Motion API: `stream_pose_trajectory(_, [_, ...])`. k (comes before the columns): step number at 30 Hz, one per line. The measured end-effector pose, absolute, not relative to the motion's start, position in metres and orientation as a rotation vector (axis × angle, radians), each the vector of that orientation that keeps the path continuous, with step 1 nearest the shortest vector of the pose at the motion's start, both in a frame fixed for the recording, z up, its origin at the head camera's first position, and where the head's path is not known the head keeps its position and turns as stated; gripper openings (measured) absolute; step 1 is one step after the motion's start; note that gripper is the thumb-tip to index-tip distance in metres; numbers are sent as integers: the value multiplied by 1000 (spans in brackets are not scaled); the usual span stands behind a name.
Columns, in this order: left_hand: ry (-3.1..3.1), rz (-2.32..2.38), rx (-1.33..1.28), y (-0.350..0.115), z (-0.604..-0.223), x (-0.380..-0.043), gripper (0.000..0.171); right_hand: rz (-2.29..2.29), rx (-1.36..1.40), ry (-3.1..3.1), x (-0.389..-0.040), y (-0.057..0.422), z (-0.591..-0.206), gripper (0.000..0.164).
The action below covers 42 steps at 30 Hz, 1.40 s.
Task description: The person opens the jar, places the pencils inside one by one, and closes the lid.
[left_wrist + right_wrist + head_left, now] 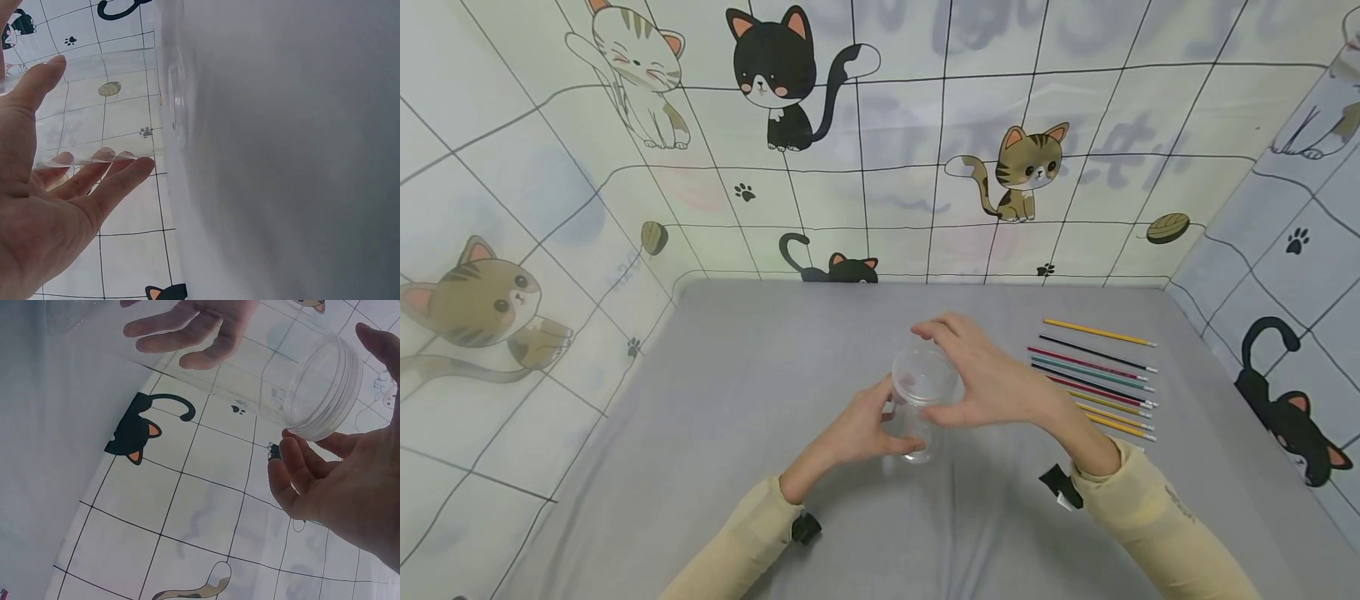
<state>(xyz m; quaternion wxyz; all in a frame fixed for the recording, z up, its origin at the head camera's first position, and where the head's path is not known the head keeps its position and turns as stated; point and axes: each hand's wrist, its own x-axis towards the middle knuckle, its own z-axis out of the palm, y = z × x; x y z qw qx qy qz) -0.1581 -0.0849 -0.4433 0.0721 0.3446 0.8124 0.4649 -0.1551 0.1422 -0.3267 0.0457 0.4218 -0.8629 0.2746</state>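
A clear, empty-looking plastic jar [917, 429] stands roughly upright between the hands, its round clear lid [922, 375] on top. My left hand [868, 425] holds the jar's body, thumb on the near side and fingers around the far side. In the left wrist view the left hand [56, 194] shows the see-through wall between thumb and fingers. My right hand [981, 379] is spread around the lid. In the right wrist view, fingertips of the right hand [350, 469] meet the lid's rim [331, 387], while the thumb looks slightly apart from it.
Several pencils [1093, 358] in yellow, black, red and green lie roughly side by side on the grey cloth [760, 358] to the right. A cat-patterned tiled backdrop [902, 117] rises behind and at both sides.
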Motion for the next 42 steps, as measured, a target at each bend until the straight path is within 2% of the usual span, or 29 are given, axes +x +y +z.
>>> stream_pose_trajectory(6, [2440,1403,1068,-85,-444,-158,87,854,1210,-2666,-154,141,-328,75])
stream_pose_trajectory(13, [2431,1413,1082,-85,-446,-158,86,820,1295,-2607,-155,141,-328,66])
stream_pose_trajectory(18, [2428,1413,1078,-86,-448,-159,83,802,1341,-2606,-155,141,-327,66])
stream_pose_trajectory(26, [2447,1400,1082,-86,-447,-158,84,832,1281,-2645,-154,142,-327,78])
stream_pose_trajectory(42, [2451,1388,1064,-85,-448,-159,83,821,1301,-2615,-154,143,-327,71])
